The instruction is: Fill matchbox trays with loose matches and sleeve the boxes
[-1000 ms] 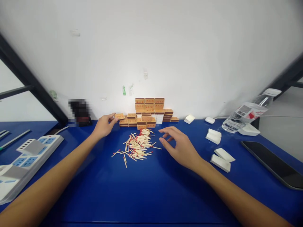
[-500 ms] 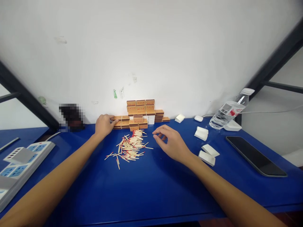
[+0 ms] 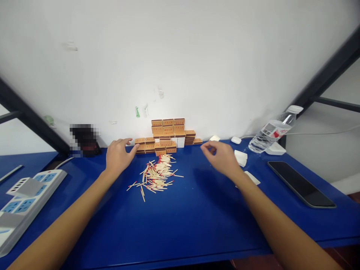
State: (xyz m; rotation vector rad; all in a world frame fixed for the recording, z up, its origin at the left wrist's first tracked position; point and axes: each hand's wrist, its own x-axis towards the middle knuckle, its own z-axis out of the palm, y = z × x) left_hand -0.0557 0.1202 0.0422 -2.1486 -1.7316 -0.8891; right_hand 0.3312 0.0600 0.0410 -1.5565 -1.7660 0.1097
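Orange-brown matchboxes (image 3: 168,130) are built up in a stepped stack against the wall, with white faces showing in its lower part. My left hand (image 3: 118,153) is at the stack's left end, thumb and fingers spread, with nothing in it. The thumb tip lies by the end boxes (image 3: 140,147); whether it touches them I cannot tell. Beyond the right end box (image 3: 197,141) is my right hand (image 3: 222,157), its fingers curled and thumb tip close to the index finger. Nothing shows between them. A loose pile of red-tipped matches (image 3: 159,174) lies before the stack.
White open pieces (image 3: 241,158) lie near my right wrist, some partly hidden. Further right are a leaning water bottle (image 3: 270,131), a small white case (image 3: 235,140) and a phone (image 3: 300,183). A power strip (image 3: 30,202) sits at left on the blue table (image 3: 168,228).
My left hand has drawn back slightly left from the stack's end boxes and its fingers have spread. My right hand has moved right and a little up, with its fingers curling closer together.
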